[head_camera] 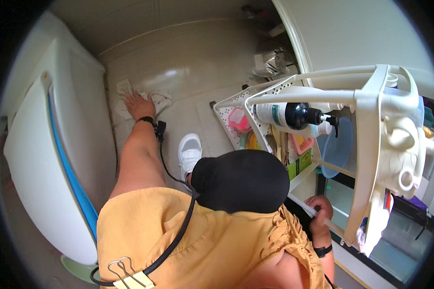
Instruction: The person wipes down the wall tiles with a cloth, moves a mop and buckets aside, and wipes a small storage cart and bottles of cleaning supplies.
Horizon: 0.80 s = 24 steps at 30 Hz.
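Observation:
My left hand (141,106) lies flat with its fingers spread on a crumpled white cloth (162,101) on the tiled floor. The cloth has dark marks and sticks out on both sides of the hand. At lower right my right hand (321,213) is wrapped around a white tube of a plastic shelf rack (368,151). A black pump bottle (297,115) lies sideways in the picture, inside a perforated shelf of that rack. Pink containers (239,119) and a green packet (299,164) sit in its lower shelves.
A white appliance-like body (83,108) with a blue strip (70,155) stands along the left. My white shoe (189,151) is on the floor between the hand and the rack. A silvery foil bag (274,63) lies at the back right. A black cable (182,231) runs from my left wrist.

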Motion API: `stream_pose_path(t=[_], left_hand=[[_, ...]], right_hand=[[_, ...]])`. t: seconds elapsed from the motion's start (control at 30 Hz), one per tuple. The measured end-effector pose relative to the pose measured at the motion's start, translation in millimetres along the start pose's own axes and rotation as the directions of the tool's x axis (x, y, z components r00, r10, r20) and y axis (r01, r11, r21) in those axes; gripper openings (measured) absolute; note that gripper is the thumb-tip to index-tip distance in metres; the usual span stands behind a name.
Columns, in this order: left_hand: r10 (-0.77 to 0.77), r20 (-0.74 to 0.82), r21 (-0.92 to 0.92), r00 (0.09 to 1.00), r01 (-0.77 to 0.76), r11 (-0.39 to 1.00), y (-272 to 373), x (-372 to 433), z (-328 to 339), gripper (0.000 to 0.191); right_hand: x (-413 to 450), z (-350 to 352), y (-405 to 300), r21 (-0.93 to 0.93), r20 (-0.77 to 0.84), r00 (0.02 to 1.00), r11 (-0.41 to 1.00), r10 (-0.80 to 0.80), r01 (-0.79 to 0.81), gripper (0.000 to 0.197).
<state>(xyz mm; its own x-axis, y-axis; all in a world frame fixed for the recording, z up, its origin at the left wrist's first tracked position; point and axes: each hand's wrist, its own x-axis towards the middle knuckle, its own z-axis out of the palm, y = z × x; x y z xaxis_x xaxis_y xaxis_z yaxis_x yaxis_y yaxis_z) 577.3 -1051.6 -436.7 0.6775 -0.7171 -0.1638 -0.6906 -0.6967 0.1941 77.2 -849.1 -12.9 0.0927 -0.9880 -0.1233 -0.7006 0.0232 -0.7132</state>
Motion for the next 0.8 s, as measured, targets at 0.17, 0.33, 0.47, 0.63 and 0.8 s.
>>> stream_pose_path(t=[0.17,0.33,0.47,0.63,0.8], left_hand=[[-0.098,0.029,0.128,0.995,0.094,0.987,-73,-108,16,0.071],[-0.058,0.106,0.172,0.993,0.039,0.984,-126,-221,18,0.062],[0.191,0.321,0.124,0.928,-0.241,0.963,-161,-278,15,0.037],[0.343,0.482,-0.063,0.807,-0.358,0.932,-170,-279,-8,0.022],[0.511,0.567,-0.367,0.646,-0.357,0.859,-151,-234,-17,0.034]], right_hand=[[-4,0,12,-0.086,-0.019,0.999,0.995,-0.049,0.047,0.064],[-8,-3,20,-0.09,-0.04,0.999,0.996,-0.01,0.006,0.058],[-7,-3,24,-0.117,-0.044,0.996,0.991,-0.072,0.066,0.056],[-8,12,34,-0.094,-0.062,0.992,0.99,-0.108,0.102,0.038],[-5,0,59,-0.165,0.036,0.984,0.97,-0.177,0.181,0.027]])
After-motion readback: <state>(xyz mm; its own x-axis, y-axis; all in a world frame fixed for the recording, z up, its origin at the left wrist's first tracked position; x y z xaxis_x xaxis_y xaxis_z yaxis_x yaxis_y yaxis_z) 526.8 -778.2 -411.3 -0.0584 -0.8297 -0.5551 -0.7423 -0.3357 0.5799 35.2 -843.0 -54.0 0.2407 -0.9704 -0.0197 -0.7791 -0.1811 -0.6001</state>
